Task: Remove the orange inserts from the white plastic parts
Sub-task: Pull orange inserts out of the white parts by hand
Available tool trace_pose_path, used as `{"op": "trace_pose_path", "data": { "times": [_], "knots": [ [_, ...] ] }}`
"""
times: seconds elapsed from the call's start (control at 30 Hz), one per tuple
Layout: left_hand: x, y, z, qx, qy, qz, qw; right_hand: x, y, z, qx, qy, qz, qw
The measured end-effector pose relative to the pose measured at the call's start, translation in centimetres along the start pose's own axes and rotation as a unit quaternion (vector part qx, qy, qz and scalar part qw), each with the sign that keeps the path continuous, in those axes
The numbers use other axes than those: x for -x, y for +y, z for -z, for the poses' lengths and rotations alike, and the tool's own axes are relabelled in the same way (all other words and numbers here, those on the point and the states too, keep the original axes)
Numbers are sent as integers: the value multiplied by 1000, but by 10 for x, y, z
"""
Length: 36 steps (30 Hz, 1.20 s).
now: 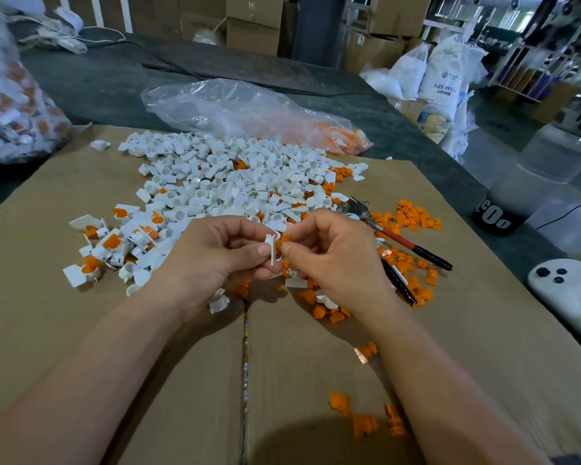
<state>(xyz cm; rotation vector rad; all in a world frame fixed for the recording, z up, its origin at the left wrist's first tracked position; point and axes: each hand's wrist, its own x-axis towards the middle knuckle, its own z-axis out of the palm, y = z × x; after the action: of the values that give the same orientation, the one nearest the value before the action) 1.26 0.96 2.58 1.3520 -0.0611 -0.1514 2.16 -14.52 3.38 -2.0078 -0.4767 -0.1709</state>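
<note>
My left hand grips a white plastic part between thumb and fingers at the centre of the view. My right hand pinches the orange insert right beside that part; whether the two still touch I cannot tell. A large heap of white parts lies beyond my hands. Several parts with orange inserts still inside lie at the left. Loose orange inserts are scattered to the right and near me.
Everything lies on flattened cardboard over a dark table. Red-and-black-handled pliers rest right of my hands. A clear plastic bag lies behind the heap, a full bag at far left, a white object at right.
</note>
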Motion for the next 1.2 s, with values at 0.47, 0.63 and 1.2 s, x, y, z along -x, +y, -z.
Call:
{"op": "trace_pose_path", "data": {
  "times": [0.47,0.63,1.2],
  "knots": [
    [0,-6,0,-28,7,-16,999,2,3,-3,-8,-8,-14,1000],
    [2,-5,0,-82,15,-63,995,3,3,-1,2,-7,-6,1000],
    [-2,-2,4,84,-31,10,996,1,2,4,-149,-28,18,988]
  ]
}}
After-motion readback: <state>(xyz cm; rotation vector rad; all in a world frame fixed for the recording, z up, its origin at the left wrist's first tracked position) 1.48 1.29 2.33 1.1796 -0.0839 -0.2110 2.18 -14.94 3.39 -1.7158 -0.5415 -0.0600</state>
